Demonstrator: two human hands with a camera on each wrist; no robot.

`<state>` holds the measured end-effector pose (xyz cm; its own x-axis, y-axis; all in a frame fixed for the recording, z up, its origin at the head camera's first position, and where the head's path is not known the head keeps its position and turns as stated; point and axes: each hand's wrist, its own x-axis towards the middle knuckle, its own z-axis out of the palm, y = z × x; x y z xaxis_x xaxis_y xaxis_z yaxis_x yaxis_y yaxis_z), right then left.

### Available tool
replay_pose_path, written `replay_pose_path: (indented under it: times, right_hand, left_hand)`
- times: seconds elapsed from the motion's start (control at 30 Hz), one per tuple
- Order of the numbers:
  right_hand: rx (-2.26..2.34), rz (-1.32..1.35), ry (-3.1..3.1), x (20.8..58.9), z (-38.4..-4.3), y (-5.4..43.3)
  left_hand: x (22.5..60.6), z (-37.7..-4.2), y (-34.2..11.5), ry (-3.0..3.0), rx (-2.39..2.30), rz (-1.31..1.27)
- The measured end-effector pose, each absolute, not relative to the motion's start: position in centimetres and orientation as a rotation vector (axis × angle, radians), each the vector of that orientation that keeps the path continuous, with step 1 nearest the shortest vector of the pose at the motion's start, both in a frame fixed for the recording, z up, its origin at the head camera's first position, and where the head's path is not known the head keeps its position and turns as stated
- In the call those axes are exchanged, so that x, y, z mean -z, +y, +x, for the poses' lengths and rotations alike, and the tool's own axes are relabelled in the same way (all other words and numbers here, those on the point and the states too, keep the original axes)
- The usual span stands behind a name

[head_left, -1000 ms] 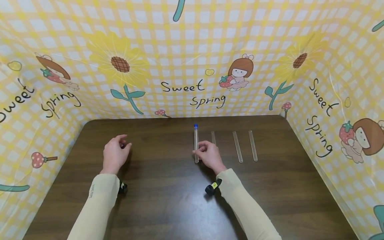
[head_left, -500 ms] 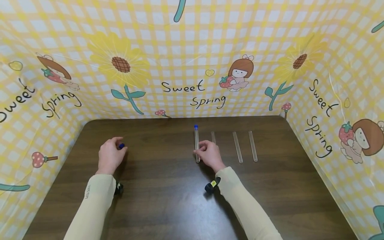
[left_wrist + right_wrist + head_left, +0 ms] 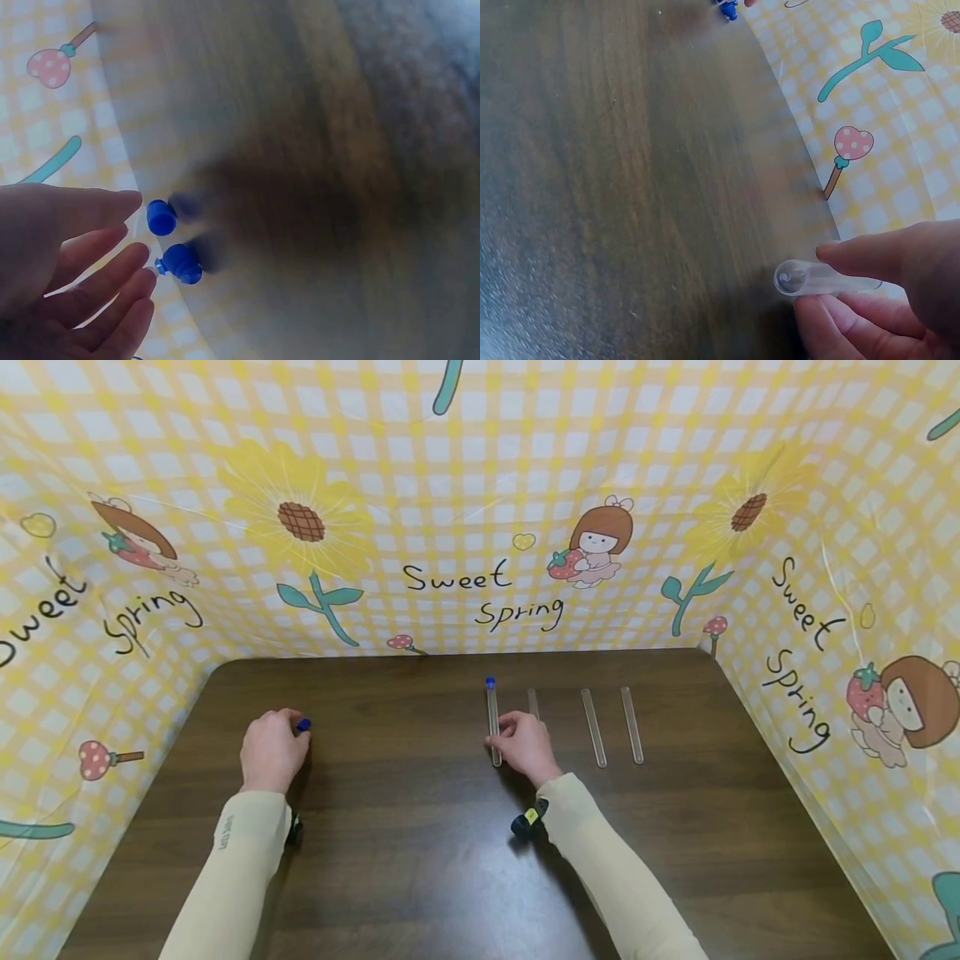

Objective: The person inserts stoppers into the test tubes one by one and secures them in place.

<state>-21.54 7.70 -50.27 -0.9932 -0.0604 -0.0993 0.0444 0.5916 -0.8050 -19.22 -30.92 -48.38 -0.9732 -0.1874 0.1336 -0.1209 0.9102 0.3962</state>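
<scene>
In the head view my right hand (image 3: 525,745) pinches a clear test tube (image 3: 492,718) with a blue cap (image 3: 491,682) on its far end. In the right wrist view, thumb and fingers close around the tube's rounded end (image 3: 791,277). My left hand (image 3: 273,750) is over the table's left side, beside loose blue caps (image 3: 303,725). The left wrist view shows its thumb and fingers spread apart. One blue cap (image 3: 161,217) lies just beyond the thumb tip; more blue plastic (image 3: 184,262) lies close to the fingertips.
Two clear test tubes, one in the middle (image 3: 593,727) and one further right (image 3: 632,725), lie right of my right hand. Another tube (image 3: 533,702) is partly hidden behind that hand. Yellow checked cloth (image 3: 450,527) walls the brown table (image 3: 405,827) at the back and sides.
My left hand has moved left, and blue caps have come into view beside its fingers. The capped tube in my right hand has shifted slightly, its capped end a little nearer.
</scene>
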Motion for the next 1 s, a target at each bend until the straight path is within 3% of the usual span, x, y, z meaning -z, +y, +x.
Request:
replay_pose_path:
  times: [1.0]
  right_hand:
    - [1.170,0.015,2.796,50.19,-21.73,7.54]
  left_hand:
    - [49.31,-20.07,-30.33,-2.858,0.487,0.210]
